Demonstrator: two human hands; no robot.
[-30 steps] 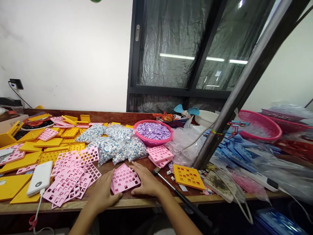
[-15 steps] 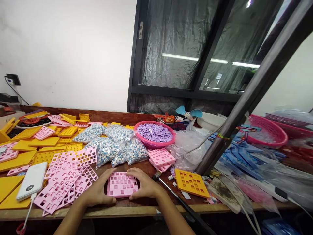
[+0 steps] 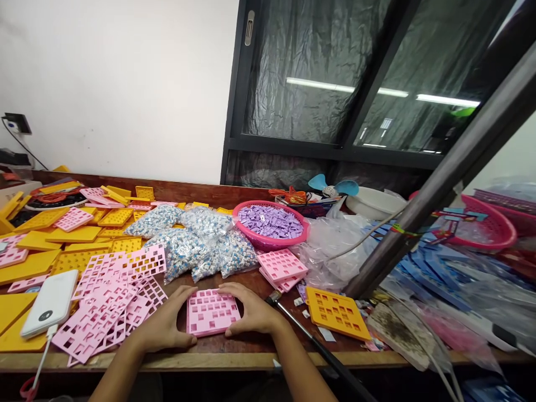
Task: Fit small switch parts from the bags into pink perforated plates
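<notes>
A pink plate with rows of square holes (image 3: 213,321) lies at the table's front edge, apparently stacked on another pink piece. My left hand (image 3: 170,321) grips its left side, thumb at the near corner and fingers along the far edge. From the right, my right hand (image 3: 253,312) holds the opposite side in the same way, fingertips on the far edge and thumb at the near corner. Just left of my left hand are loose pink perforated sheets (image 3: 100,304) in an overlapping pile. Beyond my right hand sits a small stack of pink plates (image 3: 281,267).
Bags of small white and blue pieces (image 3: 184,251) lie behind, beside a pink basket (image 3: 270,241) of purple pieces. A black rod (image 3: 310,335), a yellow holed plate (image 3: 339,315) and a slanted metal post (image 3: 402,223) stand right. A white power bank (image 3: 49,304) lies left.
My view has shifted slightly, so the window and post sit farther right. Both hands keep hold of the pink plate, and its holes now show less dark at the right.
</notes>
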